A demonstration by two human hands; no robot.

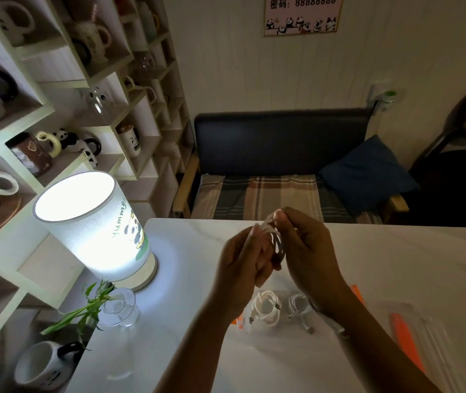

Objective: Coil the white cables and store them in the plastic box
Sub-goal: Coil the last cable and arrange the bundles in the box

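Observation:
Both hands are raised above the white table (186, 279) and hold one small coil of white cable (275, 242) between them. My left hand (244, 262) grips the coil's lower left side. My right hand (305, 248) pinches its top loop between thumb and fingertips. Below the hands, a clear plastic box (257, 326) with orange clips holds a coiled white cable (266, 307) and a second white cable (301, 307) with its plug showing. My right forearm hides part of the box.
A lit lamp (95, 222) stands at the table's far left, with a glass vase and green plant (118, 307) in front of it. The clear lid with orange clips (419, 336) lies at the right. Shelves of mugs line the left; a sofa stands beyond the table.

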